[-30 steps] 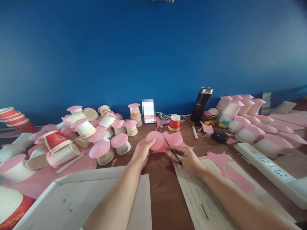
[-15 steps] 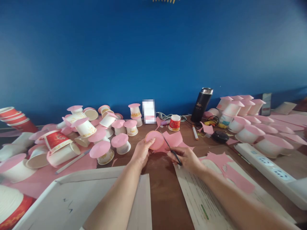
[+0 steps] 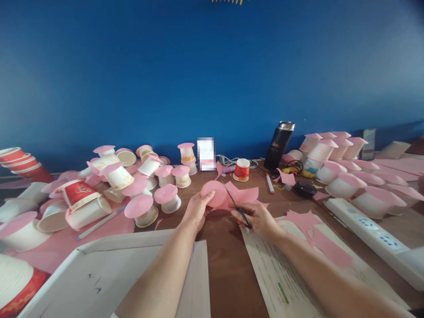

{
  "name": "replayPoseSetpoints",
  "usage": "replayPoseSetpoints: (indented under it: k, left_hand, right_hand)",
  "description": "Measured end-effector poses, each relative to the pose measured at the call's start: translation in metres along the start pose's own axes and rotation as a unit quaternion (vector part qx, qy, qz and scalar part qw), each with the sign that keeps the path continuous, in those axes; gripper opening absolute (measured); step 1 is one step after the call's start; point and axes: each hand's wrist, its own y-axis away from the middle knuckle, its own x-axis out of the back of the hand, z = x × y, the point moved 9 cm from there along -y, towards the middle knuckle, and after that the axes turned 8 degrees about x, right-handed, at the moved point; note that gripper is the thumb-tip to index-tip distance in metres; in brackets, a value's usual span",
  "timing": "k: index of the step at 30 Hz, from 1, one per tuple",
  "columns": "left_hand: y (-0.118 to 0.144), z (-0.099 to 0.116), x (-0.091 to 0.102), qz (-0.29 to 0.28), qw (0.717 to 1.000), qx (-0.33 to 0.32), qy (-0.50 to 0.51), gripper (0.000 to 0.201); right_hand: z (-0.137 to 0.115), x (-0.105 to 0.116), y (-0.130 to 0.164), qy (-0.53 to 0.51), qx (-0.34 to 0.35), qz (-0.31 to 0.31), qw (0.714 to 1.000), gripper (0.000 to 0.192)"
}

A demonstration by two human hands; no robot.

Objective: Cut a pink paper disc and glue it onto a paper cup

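Between the thumb and fingers of my left hand point(image 3: 198, 208) is pinched a round pink paper disc point(image 3: 217, 195) with an orange outline near its rim. My right hand point(image 3: 256, 217) is closed around the dark handles of a pair of scissors point(image 3: 241, 213), whose blades point up and left along the disc's right edge. From the disc, pink paper point(image 3: 245, 194) spreads out to the right, over the brown table point(image 3: 227, 269). Whether a strip still joins that paper to the disc I cannot make out. A small red paper cup point(image 3: 241, 170) stands upright just beyond.
Paper cups topped with pink discs point(image 3: 165, 194) crowd the left, and more point(image 3: 377, 194) stand on the right. A black flask point(image 3: 279, 145), a power strip point(image 3: 367, 229) and a printed sheet with scraps point(image 3: 278, 278) lie rightward. A white box lid point(image 3: 126, 274) is front left.
The pink paper right of the disc has shifted slightly and its upper right corner spreads further out. Both hands keep nearly the same place, still holding the disc and the scissors.
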Motion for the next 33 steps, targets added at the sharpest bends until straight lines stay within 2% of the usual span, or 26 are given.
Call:
replayPoseSetpoints:
  k: [6, 12, 15, 20, 33]
  left_hand:
    - [0.004, 0.004, -0.008, -0.035, 0.999, -0.003, -0.002, 0.035]
    - [0.007, 0.007, -0.014, -0.061, 0.998, -0.007, -0.016, 0.034]
    - [0.008, 0.010, -0.014, -0.061, 0.998, -0.022, -0.006, 0.032]
    - [0.008, 0.014, -0.015, -0.063, 0.997, -0.048, -0.014, 0.030]
    - [0.011, 0.019, -0.014, -0.058, 0.996, -0.064, 0.020, 0.032]
  right_hand:
    - [0.002, 0.005, 0.000, 0.001, -0.020, 0.033, 0.999, 0.056]
    - [-0.001, 0.005, 0.001, -0.053, 0.011, 0.053, 0.997, 0.052]
    - [-0.010, 0.007, 0.003, -0.030, 0.020, 0.057, 0.998, 0.045]
    - [-0.021, 0.009, 0.004, 0.006, 0.022, 0.055, 0.998, 0.044]
    - [-0.028, 0.003, 0.006, -0.010, 0.048, 0.018, 0.999, 0.034]
